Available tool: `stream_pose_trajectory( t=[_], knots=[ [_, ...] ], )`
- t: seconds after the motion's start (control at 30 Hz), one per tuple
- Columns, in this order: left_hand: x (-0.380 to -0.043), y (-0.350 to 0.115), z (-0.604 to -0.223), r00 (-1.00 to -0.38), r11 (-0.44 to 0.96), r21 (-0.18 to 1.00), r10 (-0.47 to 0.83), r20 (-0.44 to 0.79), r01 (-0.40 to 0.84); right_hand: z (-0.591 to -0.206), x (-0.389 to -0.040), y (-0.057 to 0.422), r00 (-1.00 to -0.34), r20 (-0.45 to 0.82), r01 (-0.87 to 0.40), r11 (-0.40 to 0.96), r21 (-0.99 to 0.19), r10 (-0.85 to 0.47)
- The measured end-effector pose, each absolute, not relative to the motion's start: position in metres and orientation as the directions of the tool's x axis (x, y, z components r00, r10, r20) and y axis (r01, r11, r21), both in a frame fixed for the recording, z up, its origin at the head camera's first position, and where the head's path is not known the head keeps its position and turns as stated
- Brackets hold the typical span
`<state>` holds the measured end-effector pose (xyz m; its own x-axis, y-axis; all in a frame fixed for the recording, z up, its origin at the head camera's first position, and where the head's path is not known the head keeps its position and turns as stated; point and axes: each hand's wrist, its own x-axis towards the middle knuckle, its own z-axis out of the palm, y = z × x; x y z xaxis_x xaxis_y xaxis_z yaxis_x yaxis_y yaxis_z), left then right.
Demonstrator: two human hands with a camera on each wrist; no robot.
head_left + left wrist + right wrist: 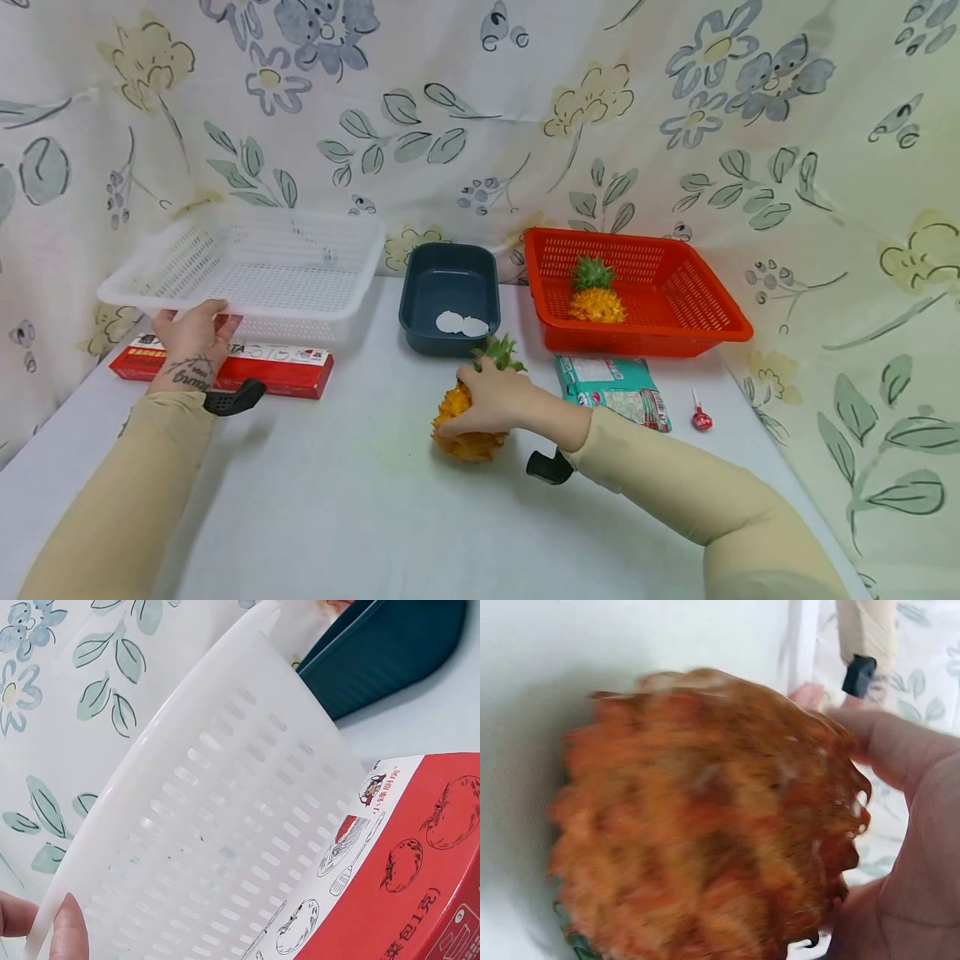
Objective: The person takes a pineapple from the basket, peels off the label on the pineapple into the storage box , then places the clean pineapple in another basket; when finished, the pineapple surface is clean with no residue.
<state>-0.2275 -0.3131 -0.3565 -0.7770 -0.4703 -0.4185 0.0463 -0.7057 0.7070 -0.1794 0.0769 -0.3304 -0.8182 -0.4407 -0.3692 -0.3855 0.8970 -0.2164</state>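
Note:
At the middle of the table my right hand [498,400] grips an orange pineapple [468,425] with a green leafy crown. In the right wrist view its knobbly, blurred body [705,825] fills most of the picture, with the fingers and palm round one side. At the left, my left hand [197,333] pinches the front rim of a white plastic basket [292,312], fingertips [69,930] showing at the rim in the left wrist view. A red and white box [277,377] lies below that basket, under the left hand.
A dark teal tub [450,342] at the back centre holds two white rounded pieces [461,323]. Right of it, a red basket [630,342] contains another pineapple [597,306]. In front lie a teal packet [611,387] and a red lollipop [701,419]. Floral cloth [450,83] hangs behind.

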Motion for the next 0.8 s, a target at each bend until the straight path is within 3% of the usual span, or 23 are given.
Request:
stream_pose_trajectory(
  t=[0.2,0.47,0.8],
  knots=[
    [-0.23,-0.314,-0.358,-0.773,-0.695,0.718,-0.479,-0.415,0.045,-0.325,-0.183,0.087,-0.764,-0.442,-0.388,0.882,-0.267,-0.469],
    [-0.232,-0.315,-0.36,-0.759,-0.679,0.731,-0.508,-0.407,0.062,-0.327,-0.179,0.089,-0.845,-0.407,-0.239,0.926,-0.291,-0.346],
    [-0.234,-0.319,-0.363,-0.76,-0.691,0.721,-0.493,-0.423,0.047,-0.33,-0.179,0.088,-0.838,-0.417,-0.243,0.925,-0.292,-0.352]
  ],
)
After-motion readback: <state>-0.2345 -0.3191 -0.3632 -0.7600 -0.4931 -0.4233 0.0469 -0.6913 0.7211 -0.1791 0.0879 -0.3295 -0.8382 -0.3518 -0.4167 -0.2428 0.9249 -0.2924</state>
